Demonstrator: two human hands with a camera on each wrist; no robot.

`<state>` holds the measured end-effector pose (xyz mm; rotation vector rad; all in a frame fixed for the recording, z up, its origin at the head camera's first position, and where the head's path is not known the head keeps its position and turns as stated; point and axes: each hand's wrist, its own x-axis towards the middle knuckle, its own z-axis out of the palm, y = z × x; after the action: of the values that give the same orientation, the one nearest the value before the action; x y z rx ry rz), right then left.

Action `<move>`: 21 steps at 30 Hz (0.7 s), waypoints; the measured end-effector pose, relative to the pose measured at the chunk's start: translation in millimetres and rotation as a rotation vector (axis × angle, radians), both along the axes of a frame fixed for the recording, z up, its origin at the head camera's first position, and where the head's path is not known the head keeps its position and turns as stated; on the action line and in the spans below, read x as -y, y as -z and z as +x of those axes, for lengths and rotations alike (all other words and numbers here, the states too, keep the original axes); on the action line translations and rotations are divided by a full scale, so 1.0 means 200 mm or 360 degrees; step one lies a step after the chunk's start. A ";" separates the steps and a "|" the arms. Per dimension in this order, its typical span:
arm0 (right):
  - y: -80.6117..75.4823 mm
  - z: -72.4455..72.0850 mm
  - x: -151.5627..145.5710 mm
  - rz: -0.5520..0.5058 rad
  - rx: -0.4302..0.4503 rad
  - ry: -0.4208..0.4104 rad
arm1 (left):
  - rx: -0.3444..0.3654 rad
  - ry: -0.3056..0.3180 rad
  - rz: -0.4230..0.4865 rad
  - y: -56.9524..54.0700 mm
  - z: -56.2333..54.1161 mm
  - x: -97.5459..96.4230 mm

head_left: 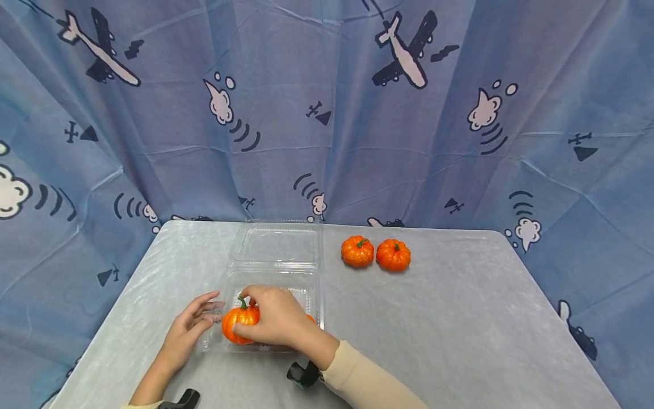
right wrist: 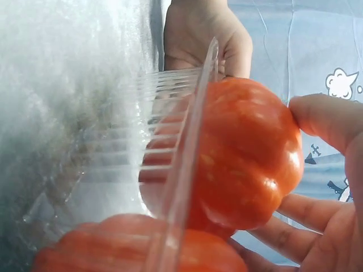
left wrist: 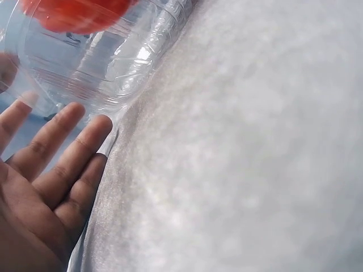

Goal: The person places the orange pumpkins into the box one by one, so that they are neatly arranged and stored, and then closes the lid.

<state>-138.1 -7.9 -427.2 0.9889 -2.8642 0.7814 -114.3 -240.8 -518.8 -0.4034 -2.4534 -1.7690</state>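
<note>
My right hand (head_left: 281, 318) holds a small orange toy pumpkin (head_left: 236, 325) with a green stem, thumb on its near side and fingers on the far side. The pumpkin is at the left end of a clear plastic clamshell box (head_left: 318, 289), partly below the rim in the right wrist view. Another orange pumpkin (right wrist: 130, 243) lies in the box beside it, mostly hidden by my right hand in the head view. At the box's left edge is my left hand (head_left: 186, 332), its fingers extended; whether they touch the plastic (left wrist: 130, 62) I cannot tell.
Two more orange pumpkins, one speckled (head_left: 357, 252) and one plain (head_left: 393, 255), sit side by side right of the box. The clear lid (head_left: 278, 247) lies folded back towards a blue printed curtain (head_left: 357, 142). A grey-white cloth (head_left: 449, 329) covers the table.
</note>
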 end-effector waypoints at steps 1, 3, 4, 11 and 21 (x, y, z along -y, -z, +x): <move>0.00 0.00 0.00 0.0010 -0.0003 -0.0003 | 0.0000 0.0001 0.0001 0.00 0.00 0.00; 0.01 -0.01 0.00 0.0024 -0.0006 -0.0004 | 0.0000 0.0004 0.0003 0.00 0.00 0.00; 0.01 -0.01 0.01 0.0032 -0.0009 -0.0006 | 0.0000 0.0004 0.0004 -0.01 0.00 0.00; 0.03 -0.03 0.01 0.0078 0.0012 0.0001 | 0.0025 0.0010 0.0011 -0.01 0.01 0.00; 0.05 -0.04 0.02 0.0112 0.0029 0.0022 | 0.0073 0.0004 0.0004 -0.01 0.01 0.00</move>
<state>-145.3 -12.2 -437.4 0.9731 -2.9295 0.6972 -113.3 -240.5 -517.6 -0.3696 -2.4820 -1.8024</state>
